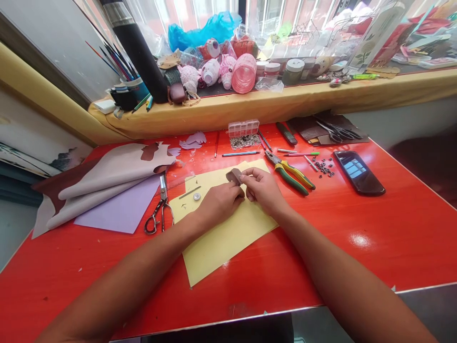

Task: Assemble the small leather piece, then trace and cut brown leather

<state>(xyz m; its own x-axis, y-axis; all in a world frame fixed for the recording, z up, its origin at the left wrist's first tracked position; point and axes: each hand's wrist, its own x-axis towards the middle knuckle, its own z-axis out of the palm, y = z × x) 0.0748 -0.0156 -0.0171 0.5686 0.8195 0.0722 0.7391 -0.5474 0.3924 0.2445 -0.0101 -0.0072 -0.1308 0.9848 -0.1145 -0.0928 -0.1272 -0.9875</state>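
Both hands meet over the yellow sheet [221, 238] on the red table [357, 224]. Between them sits a small brown leather piece [234, 176], raised just above the sheet. The left hand [219, 202] is curled, with its fingertips pinching the piece's near edge from below and left. The right hand [262, 188] grips the same piece from the right side, thumb and forefinger closed on it. The piece thus lies at the fingertips of both hands, at the far end of each (away from the wrists).

Just left of the left hand, a small round metal part [196, 196] and a thin rod [190, 192] rest on the sheet. Scissors [160, 212] lie beside the sheet's left edge, next to folded leather sheets [114, 176]. Right of the right hand lie green and yellow pliers [291, 174], and farther off, a dark phone [359, 172]. A clear compartment box [243, 128] stands near the table's far edge.
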